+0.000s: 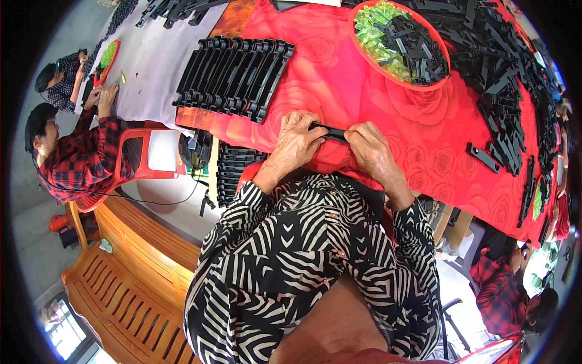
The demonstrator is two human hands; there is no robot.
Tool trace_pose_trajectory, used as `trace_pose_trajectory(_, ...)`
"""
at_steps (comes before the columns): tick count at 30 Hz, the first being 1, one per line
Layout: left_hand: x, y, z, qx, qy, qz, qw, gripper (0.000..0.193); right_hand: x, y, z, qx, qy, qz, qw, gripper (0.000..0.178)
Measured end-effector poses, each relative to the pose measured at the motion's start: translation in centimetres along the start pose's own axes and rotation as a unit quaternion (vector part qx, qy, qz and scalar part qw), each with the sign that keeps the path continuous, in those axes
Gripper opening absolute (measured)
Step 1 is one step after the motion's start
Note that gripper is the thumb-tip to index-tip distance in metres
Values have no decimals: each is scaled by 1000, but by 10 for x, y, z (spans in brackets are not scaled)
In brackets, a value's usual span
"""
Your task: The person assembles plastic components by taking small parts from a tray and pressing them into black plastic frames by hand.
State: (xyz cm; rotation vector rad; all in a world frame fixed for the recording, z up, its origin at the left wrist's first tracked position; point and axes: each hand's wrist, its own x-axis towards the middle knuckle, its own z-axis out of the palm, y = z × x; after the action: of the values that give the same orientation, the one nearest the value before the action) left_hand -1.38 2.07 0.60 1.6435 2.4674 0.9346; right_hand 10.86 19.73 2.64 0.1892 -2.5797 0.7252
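Observation:
My left hand and my right hand together hold a narrow black plastic strip just above the near edge of a table with a red rose-patterned cloth. The left fingers pinch its left end. The right fingers close over its right end. A neat row of stacked black strips lies just beyond my left hand. A red round tray with green and black small parts sits beyond my right hand.
A big loose heap of black strips covers the right side of the table. More stacked strips sit low by my left elbow. A person in a red checked shirt sits at left on a red chair; another person is at lower right. A wooden bench stands at lower left.

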Motion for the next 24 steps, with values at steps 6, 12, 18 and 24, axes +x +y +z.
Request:
trace_pose_trajectory(6, -2, -5, 6, -21, 16, -2, 1000, 22, 2, 0, -1, -17, -20, -15, 1000, 19)
trace_pose_trajectory(12, -2, -5, 9, -28, 31, 3, 999, 22, 2, -4, -3, -25, -2, -41, 999, 19)
trace_pose_trajectory(18, -2, -5, 8, -31, 32, -12, 999, 23, 4, -5, -3, -8, 1, -35, 999, 19)
trace_pose_trajectory(24, -6, -5, 12, -21, 71, 31, 997, 26, 9, -11, -10, -69, -77, -25, 994, 14)
